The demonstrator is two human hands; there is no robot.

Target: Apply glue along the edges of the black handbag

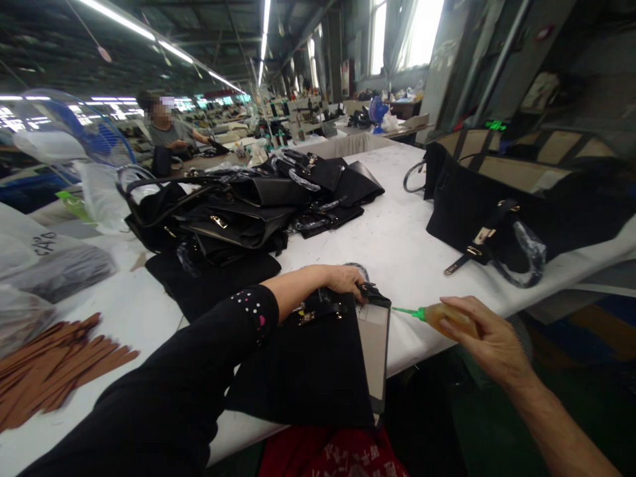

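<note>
— Head view: what do your hands have hold of?

— Your right hand [484, 334] is wrapped round a squeeze bottle [450, 320], its green nozzle [410, 312] aimed at the open edge of the black bag [308, 371]. Your left hand [342, 279] pinches that bag's upper corner, fingers pressed together on the dark material.

— Where does the bag lie?

— On the white table [407, 252], right in front of you, near the table's edge. Its side gapes, so you see a pale inner panel [373, 338].

— And the other containers?

— Your bottle looks amber; how full it is, you can't tell. On your right, a standing bag [447, 199] opens upward on a beige lining. To your far left, a plastic bag [30, 228] with handwritten marks holds something dark grey, beside a heap of brown strips [64, 371].

— What stays hard to make out?

— Whether your nozzle's tip touches the bag's edge or stops just beside it. Your own fingers cover the corner they grip. The marked plastic bag is cut off by the frame, and within the pile of dark bags [263, 192] ahead, overlapping pieces hide one another.
</note>
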